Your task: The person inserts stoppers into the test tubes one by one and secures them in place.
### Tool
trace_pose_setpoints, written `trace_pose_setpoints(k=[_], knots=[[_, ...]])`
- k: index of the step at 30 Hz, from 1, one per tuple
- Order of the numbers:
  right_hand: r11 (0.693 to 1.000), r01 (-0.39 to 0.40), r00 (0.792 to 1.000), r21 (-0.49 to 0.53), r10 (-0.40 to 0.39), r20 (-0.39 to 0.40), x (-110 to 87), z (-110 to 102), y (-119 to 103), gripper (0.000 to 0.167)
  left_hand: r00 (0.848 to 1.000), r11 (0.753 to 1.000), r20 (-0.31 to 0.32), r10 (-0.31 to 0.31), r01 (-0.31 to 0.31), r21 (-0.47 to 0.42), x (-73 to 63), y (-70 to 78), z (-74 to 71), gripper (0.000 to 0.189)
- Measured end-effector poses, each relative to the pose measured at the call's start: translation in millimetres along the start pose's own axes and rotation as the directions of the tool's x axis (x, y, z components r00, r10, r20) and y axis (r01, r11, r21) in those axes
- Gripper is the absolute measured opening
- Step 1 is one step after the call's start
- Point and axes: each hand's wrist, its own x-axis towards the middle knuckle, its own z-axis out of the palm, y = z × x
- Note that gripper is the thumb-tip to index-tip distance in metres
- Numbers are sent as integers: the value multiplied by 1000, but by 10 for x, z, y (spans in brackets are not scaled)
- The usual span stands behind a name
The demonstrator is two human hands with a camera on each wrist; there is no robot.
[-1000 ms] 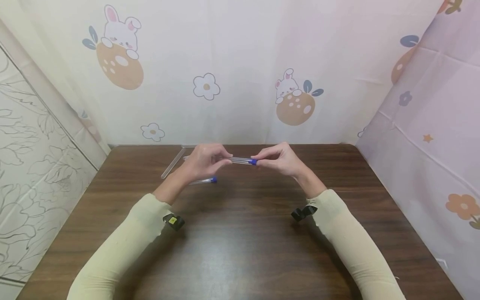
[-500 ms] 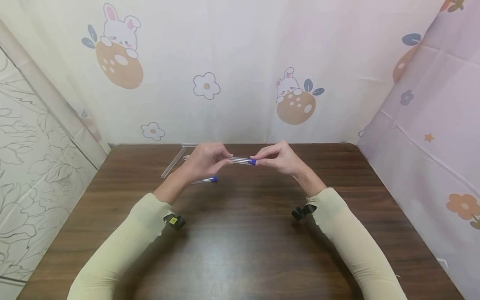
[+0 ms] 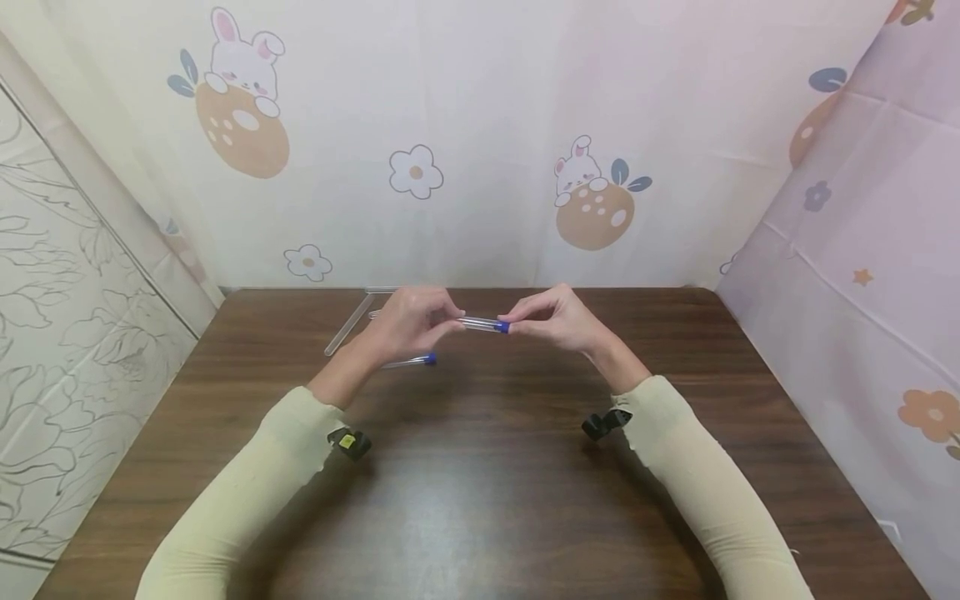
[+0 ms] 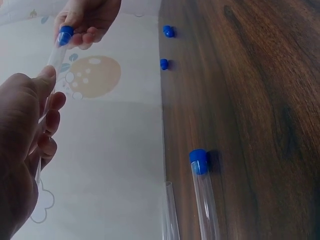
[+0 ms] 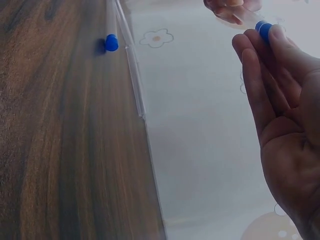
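Fingers of left hand (image 3: 408, 321) pinch clear tube (image 3: 480, 322) over table (image 3: 465, 467); right hand (image 3: 561, 321) pinches its blue cap (image 3: 503, 327). Two loose caps (image 4: 169, 32) show only in left-wrist view. Head view: left wrist (image 3: 345, 371) partly hides another capped tube (image 3: 408, 362).

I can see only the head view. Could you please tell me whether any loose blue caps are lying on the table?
Observer: Yes. In the left wrist view, one loose blue cap lies on the table, and a second loose cap lies near it.
Operator: Thank you. And the cap in the right hand: does any part go inside the held tube?
Observer: Its blue plug shows through the clear tube wall in the left wrist view. How firmly it sits, I cannot tell.
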Motion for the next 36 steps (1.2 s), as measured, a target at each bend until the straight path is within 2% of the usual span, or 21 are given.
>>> trace_pose_setpoints(k=[5, 9, 12, 15, 23, 29, 36], knots=[[997, -66, 997, -33, 64, -37, -21, 3, 2, 21, 1000, 999, 9, -27, 27, 38, 3, 31, 8, 14], [990, -135, 989, -43, 132, -68, -27, 3, 6, 22, 997, 996, 17, -77, 76, 50, -8, 55, -1, 15], [986, -158, 984, -42, 154, -89, -14, -1, 7, 23, 994, 993, 17, -112, 112, 38, -14, 57, 0, 15], [989, -143, 986, -39, 139, -87, -5, -8, 1, 23, 991, 991, 14, -130, 130, 27, -15, 49, 3, 15], [992, -115, 991, -46, 112, -68, -20, -23, -5, 24, 992, 992, 5, -124, 124, 22, -7, 33, 10, 15], [996, -93, 994, 6, 93, -65, -46, -66, 17, 27, 990, 990, -1, -140, 140, 25, -28, 33, -7, 13], [994, -106, 992, 38, 108, -70, -97, -162, 38, 30, 987, 986, -6, -161, 161, 31, -66, 1, -54, 12]])
